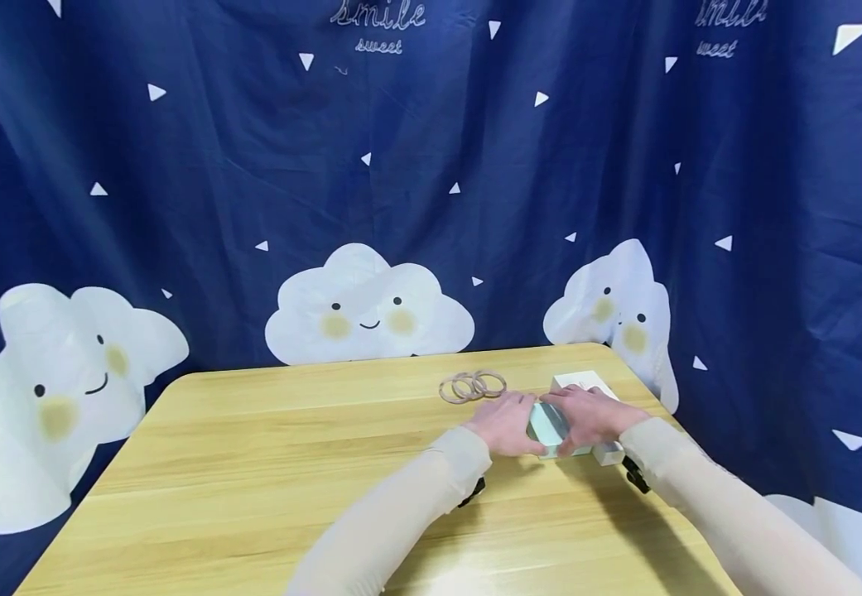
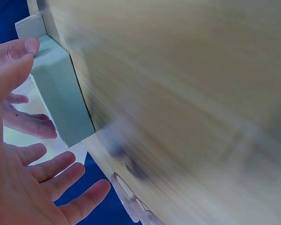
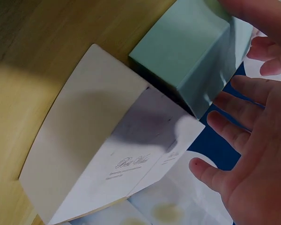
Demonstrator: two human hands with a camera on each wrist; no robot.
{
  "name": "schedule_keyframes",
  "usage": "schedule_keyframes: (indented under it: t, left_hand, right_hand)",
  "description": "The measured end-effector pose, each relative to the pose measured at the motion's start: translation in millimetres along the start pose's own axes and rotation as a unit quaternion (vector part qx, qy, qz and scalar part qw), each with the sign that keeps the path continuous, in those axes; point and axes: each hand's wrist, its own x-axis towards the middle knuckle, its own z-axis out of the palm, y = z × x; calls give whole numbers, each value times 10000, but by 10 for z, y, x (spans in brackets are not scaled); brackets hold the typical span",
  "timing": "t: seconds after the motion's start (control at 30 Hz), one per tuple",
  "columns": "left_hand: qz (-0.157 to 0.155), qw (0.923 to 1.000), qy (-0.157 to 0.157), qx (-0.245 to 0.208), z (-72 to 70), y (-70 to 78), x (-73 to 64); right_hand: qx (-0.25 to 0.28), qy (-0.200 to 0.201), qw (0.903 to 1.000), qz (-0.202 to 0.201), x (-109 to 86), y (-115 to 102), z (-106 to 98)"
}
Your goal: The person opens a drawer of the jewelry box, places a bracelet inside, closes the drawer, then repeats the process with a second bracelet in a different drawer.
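Observation:
A mint-green box [image 1: 547, 425] stands on the wooden table between my two hands. My left hand [image 1: 507, 425] is at its left side, the thumb by the near edge and the fingers spread loosely in the left wrist view. At the box's right side is my right hand [image 1: 587, 415]; in the right wrist view its thumb lies over the green box [image 3: 187, 42] while the other fingers extend apart along the side. A white box [image 3: 98, 126] with fine printed lettering sits right beside the green one, partly covered by my right hand in the head view.
Three thin pinkish rings [image 1: 473, 386] lie overlapping on the table behind my left hand. The light wooden table [image 1: 252, 463] stretches to the left. Beyond its far edge hangs a dark blue curtain [image 1: 416, 207] with white clouds and triangles.

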Motion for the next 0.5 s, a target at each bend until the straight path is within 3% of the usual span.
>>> schedule_keyframes:
  t: [0.5]
  left_hand:
    - [-47,9999,-96,94,72,66,101]
  right_hand:
    - [168,-126,9997,136,-5,38,17]
